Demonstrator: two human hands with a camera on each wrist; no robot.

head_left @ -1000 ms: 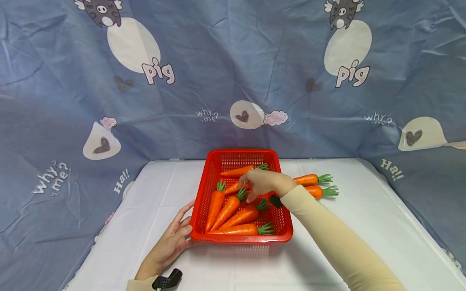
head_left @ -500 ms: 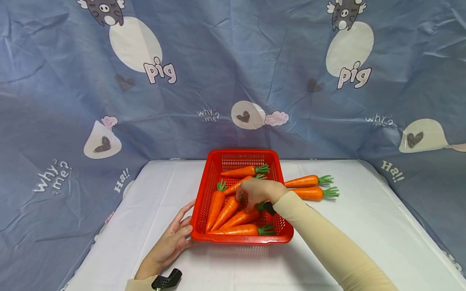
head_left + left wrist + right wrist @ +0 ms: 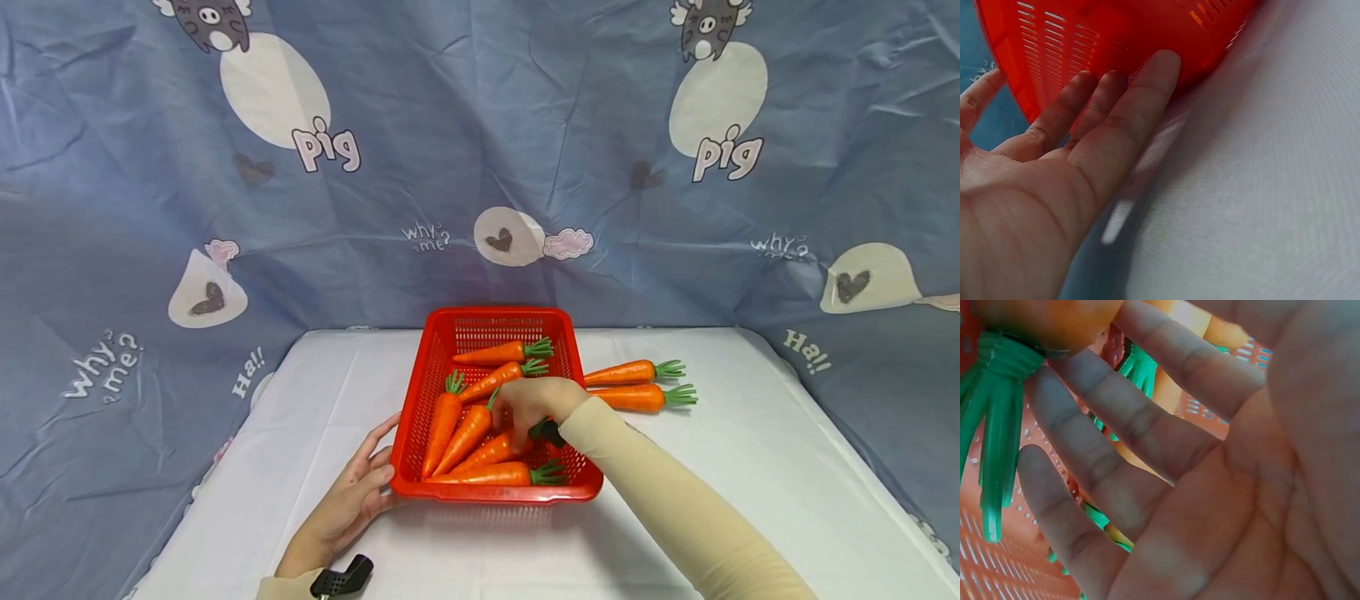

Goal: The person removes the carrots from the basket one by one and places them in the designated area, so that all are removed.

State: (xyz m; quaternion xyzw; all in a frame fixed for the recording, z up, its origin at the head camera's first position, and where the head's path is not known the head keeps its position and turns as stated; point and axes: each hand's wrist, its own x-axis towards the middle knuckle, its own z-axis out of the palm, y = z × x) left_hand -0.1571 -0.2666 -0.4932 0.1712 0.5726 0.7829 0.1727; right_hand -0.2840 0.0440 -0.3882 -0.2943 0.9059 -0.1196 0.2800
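A red perforated plastic basket (image 3: 498, 493) stands tilted toward me in the head view, with several orange green-topped carrots inside. My left hand (image 3: 352, 500) rests against its left side, fingers spread and thumb near the front corner; the left wrist view shows the fingers (image 3: 1104, 119) along the basket's outer wall. Inside the basket my right hand (image 3: 532, 404) reaches down over a carrot (image 3: 487, 454). In the right wrist view, the fingers (image 3: 1091, 456) are spread and only slightly bent, with tips by a carrot (image 3: 1054, 319) and its green top. The thumb's contact is unclear there.
Two more carrots (image 3: 630, 398) lie on the white tablecloth (image 3: 750, 467), right of the basket. Behind the table hangs a blue printed cloth (image 3: 420, 167). A black wrist device (image 3: 342, 577) sits on the left sleeve.
My right hand has moved lower and nearer in the basket, from over the middle carrots down to one closer to the front. The left hand and basket hold their place.
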